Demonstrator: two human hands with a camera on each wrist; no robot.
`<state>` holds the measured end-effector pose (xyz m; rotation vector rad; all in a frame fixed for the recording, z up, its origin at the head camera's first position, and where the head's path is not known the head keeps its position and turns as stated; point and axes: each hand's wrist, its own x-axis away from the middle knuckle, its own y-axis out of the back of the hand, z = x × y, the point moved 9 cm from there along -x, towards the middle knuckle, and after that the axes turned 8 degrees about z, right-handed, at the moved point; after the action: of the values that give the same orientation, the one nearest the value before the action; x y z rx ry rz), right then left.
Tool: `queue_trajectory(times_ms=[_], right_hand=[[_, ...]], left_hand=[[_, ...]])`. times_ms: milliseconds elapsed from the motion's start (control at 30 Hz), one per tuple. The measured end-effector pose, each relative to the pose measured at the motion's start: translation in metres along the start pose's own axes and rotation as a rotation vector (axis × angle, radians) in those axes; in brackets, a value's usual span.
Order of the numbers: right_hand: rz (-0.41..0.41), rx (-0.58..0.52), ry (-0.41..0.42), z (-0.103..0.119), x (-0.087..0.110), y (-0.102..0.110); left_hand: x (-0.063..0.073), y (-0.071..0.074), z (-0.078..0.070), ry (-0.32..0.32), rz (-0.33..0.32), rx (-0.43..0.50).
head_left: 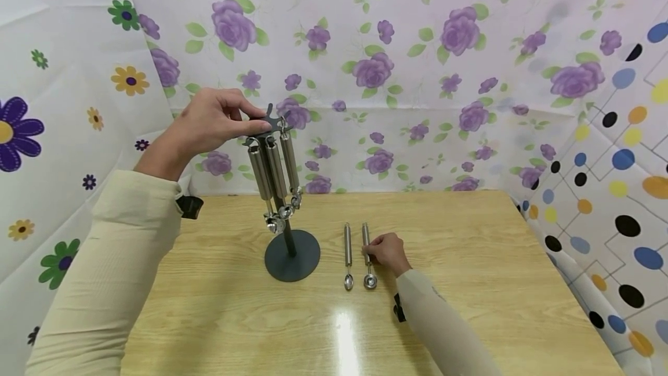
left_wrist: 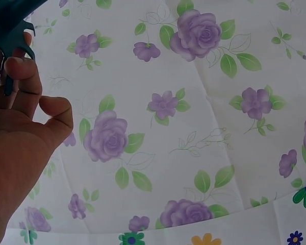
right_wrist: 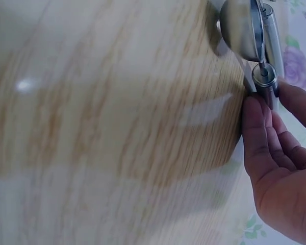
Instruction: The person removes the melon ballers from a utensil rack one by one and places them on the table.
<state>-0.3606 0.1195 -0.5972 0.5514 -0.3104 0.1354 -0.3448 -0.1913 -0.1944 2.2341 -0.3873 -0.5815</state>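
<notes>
The left hand (head_left: 214,118) pinches the top of the dark stand (head_left: 289,241), maybe so it won't tip under three hanging tools (head_left: 278,167). The right hand (head_left: 388,251) pinches the metal scoop (head_left: 366,238) by its handle, beside a small spoon (head_left: 348,251), well in from the table's (head_left: 443,219) back edge. There is room toward the right edge.

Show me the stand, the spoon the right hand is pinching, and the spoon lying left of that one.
Stand (head_left: 292,263): head view, on its round base.
Pinched spoon (head_left: 366,237): head view, on its upper handle.
Loose spoon (head_left: 348,247): head view, on its handle.
</notes>
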Motion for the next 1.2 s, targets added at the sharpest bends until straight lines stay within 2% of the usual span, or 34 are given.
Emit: queue_trajectory(times_ms=[200,467,567,700,800,1000,1100,1200], right_hand=[[-0.022,0.039,0.000,0.003,0.004,0.003],[-0.013,0.053,-0.002,0.003,0.008,0.006],[0.004,0.058,-0.006,0.003,0.008,0.007],[0.027,0.103,0.027,0.011,0.011,0.014],[0.042,0.145,0.092,0.023,0.014,0.025],[0.054,0.149,0.244,0.068,0.027,0.052],[0.061,0.136,0.317,0.094,0.036,0.063],[0.070,0.115,0.372,0.117,0.045,0.069]], left_hand=[[-0.001,-0.001,-0.003,0.004,0.004,0.004],[-0.002,-0.002,-0.004,0.011,0.005,0.003],[-0.002,-0.001,-0.004,0.027,0.025,-0.008],[-0.002,0.001,-0.002,0.086,0.086,-0.047],[-0.004,0.003,-0.004,0.110,0.146,-0.100],[-0.011,0.004,-0.016,0.026,0.248,-0.195],[-0.012,0.003,-0.018,0.010,0.278,-0.201],[-0.010,0.002,-0.017,0.033,0.274,-0.186]])
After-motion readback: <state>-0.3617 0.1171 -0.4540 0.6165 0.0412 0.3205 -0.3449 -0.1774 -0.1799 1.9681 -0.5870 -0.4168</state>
